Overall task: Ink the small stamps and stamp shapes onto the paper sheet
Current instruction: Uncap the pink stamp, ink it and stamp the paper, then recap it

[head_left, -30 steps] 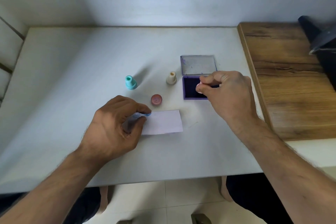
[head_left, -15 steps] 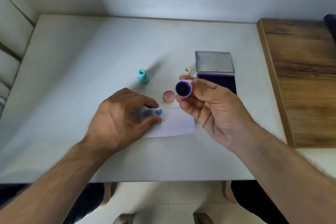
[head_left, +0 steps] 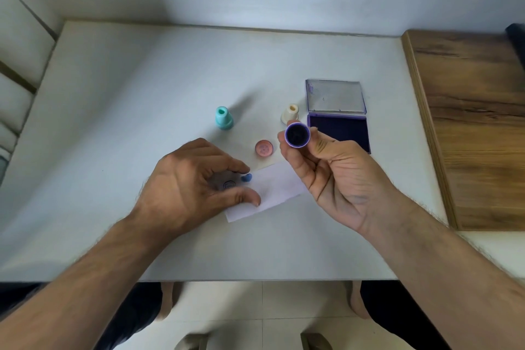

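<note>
My right hand (head_left: 332, 179) holds a small purple stamp (head_left: 297, 135) above the table, its dark inked face turned up toward me. My left hand (head_left: 193, 187) rests with spread fingers on the left end of the white paper sheet (head_left: 277, 189), pinning it down. Two stamped marks show on the paper by my fingers: a ring outline (head_left: 229, 185) and a blue heart (head_left: 247, 177). The open purple ink pad (head_left: 339, 126) lies behind my right hand. A teal stamp (head_left: 224, 118) and a cream stamp (head_left: 290, 113) stand upright; a pink stamp (head_left: 264, 148) lies face up.
The ink pad's clear lid (head_left: 335, 96) lies open flat behind the pad. A wooden board (head_left: 471, 122) adjoins the white table (head_left: 142, 94) on the right. A wall runs along the table's far edge.
My right hand lifted the purple stamp off the ink pad and turned its inked face up. My left hand opened on the paper, uncovering the stamped marks.
</note>
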{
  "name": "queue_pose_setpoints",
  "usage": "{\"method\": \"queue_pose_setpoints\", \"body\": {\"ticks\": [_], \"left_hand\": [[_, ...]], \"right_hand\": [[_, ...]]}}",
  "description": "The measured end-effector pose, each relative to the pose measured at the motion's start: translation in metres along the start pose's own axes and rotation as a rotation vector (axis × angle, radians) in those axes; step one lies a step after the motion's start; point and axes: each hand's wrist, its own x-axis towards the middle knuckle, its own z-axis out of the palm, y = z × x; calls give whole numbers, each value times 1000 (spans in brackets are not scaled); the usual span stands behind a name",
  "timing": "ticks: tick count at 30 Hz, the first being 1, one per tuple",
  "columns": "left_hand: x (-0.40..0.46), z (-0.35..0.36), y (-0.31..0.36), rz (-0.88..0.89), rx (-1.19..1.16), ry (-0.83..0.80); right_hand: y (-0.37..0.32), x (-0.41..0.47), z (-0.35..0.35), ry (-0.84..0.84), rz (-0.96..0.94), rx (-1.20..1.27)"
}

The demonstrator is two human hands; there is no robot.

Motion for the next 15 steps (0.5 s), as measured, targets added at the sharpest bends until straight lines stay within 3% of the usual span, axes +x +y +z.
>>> {"method": "queue_pose_setpoints", "body": {"ticks": [15], "left_hand": [[3, 6, 1, 35, 86, -17]], "right_hand": [[5, 8, -7, -67, -21, 79]]}}
